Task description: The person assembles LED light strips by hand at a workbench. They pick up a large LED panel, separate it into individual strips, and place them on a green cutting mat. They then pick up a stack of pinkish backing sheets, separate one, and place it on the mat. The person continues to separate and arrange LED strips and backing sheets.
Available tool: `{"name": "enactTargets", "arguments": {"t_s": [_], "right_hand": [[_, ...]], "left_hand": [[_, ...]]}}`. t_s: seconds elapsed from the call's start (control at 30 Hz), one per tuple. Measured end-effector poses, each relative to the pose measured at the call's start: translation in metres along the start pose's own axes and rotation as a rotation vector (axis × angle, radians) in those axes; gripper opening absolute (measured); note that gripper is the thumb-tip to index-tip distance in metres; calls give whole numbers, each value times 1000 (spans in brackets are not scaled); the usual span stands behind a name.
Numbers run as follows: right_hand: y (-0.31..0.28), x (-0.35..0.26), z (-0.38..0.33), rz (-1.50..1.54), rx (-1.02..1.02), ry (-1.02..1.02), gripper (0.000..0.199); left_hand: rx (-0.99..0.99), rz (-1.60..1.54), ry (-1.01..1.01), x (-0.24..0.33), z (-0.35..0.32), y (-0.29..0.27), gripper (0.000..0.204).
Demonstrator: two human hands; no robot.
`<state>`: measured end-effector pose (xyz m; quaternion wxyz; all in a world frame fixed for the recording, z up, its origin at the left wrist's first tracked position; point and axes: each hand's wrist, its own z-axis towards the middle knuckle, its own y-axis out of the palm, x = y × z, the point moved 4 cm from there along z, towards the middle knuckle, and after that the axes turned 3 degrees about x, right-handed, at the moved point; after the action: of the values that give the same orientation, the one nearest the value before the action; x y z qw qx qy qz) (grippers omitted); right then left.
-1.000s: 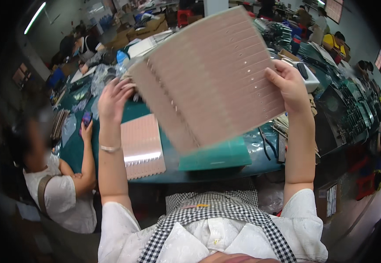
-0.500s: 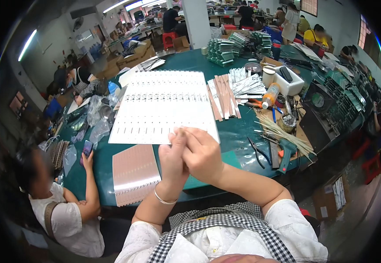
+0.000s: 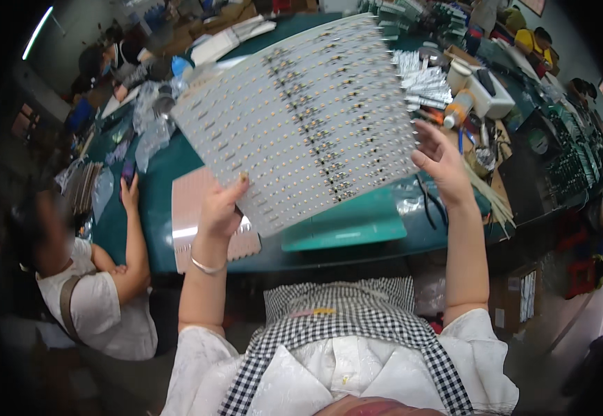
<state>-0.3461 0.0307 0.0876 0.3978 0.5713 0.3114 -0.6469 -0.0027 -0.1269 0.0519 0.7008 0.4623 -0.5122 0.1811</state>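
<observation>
A large white circuit board panel (image 3: 273,132), dotted with rows of small components, is tilted above the table. My left hand (image 3: 221,211) grips its near left corner, thumb on top and fingers mostly hidden beneath. At the right edge, my right hand (image 3: 445,166) has its thumb and curled fingers against the panel. A flat teal sheet (image 3: 350,225) lies under the panel's near edge. Left of it rests a pinkish, copper-coloured board panel (image 3: 194,197) with a notched edge, partly behind my left hand.
On the right lie pliers (image 3: 431,201), pale sticks (image 3: 495,197), an orange bottle (image 3: 459,109) and a white foam box (image 3: 493,97). White strips (image 3: 423,80) lie behind the panel. A co-worker (image 3: 97,291) sits at left with a phone (image 3: 128,172); plastic bags (image 3: 150,121) lie beyond.
My hands were together at the panel's near edge; now they are apart at its left corner and right edge. The panel has been raised and turned, uncovering more of the teal sheet.
</observation>
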Motion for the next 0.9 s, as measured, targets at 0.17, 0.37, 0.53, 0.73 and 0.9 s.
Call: {"name": "enactTargets", "arguments": {"t_s": [0.17, 0.37, 0.53, 0.73, 0.9], "right_hand": [[-3, 59, -19, -35, -291, 307, 40], [1, 80, -39, -52, -189, 346, 34], [-3, 79, -50, -31, -140, 357, 33], [-10, 77, -49, -102, -171, 381, 34], [-12, 70, -46, -183, -270, 343, 35]], "left_hand": [[-37, 97, -238, -21, 8, -20, 44], [-76, 257, -168, -39, 0, -19, 57], [-13, 329, -171, -52, -18, -5, 65], [44, 326, -228, -62, -23, -9, 67], [45, 394, -193, -60, -31, 0, 69]]}}
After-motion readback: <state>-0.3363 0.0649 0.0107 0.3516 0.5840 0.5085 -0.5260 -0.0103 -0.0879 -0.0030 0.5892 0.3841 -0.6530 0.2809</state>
